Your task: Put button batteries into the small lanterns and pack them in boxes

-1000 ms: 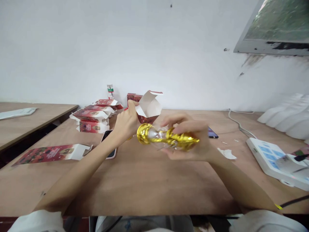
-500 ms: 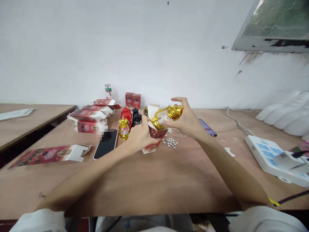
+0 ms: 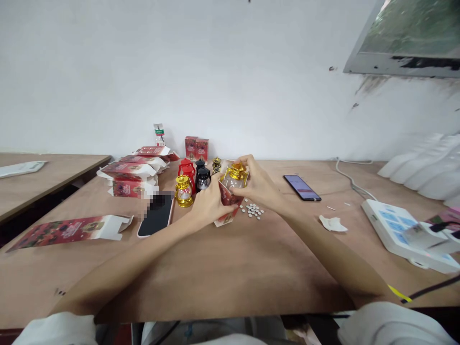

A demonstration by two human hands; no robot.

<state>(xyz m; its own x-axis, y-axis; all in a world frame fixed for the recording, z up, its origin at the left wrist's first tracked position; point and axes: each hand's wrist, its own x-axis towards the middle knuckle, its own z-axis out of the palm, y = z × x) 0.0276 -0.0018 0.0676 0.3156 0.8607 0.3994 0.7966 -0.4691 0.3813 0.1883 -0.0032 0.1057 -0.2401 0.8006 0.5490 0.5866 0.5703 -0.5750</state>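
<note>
A small red printed box [image 3: 227,195] stands tilted on the table, its top flaps up. My left hand [image 3: 209,201] is closed around its left side. A gold lantern [image 3: 235,176] with a clear middle sits partly down in the box's opening, its upper part still showing. My right hand [image 3: 259,186] grips the lantern from the right, fingers curved round its top and thumb at the front. Left of the box stand another gold lantern [image 3: 184,191], black lanterns [image 3: 203,179], red lanterns [image 3: 187,172] and a bronze-coloured lantern [image 3: 216,166]. Small round button cells [image 3: 253,211] lie just right of the box.
Folded red boxes [image 3: 130,175] are piled at the left, with a flat unfolded box [image 3: 72,232] in front. A black-screened phone [image 3: 156,215] lies nearby. On the right are another phone [image 3: 302,187], a paper scrap [image 3: 333,224] and a white power strip [image 3: 398,235]. Two closed boxes [image 3: 197,149] stand by the wall.
My right hand has moved left and down, and the gold lantern has gone from slanting above the box to sitting partly inside it. My left hand keeps its hold on the box.
</note>
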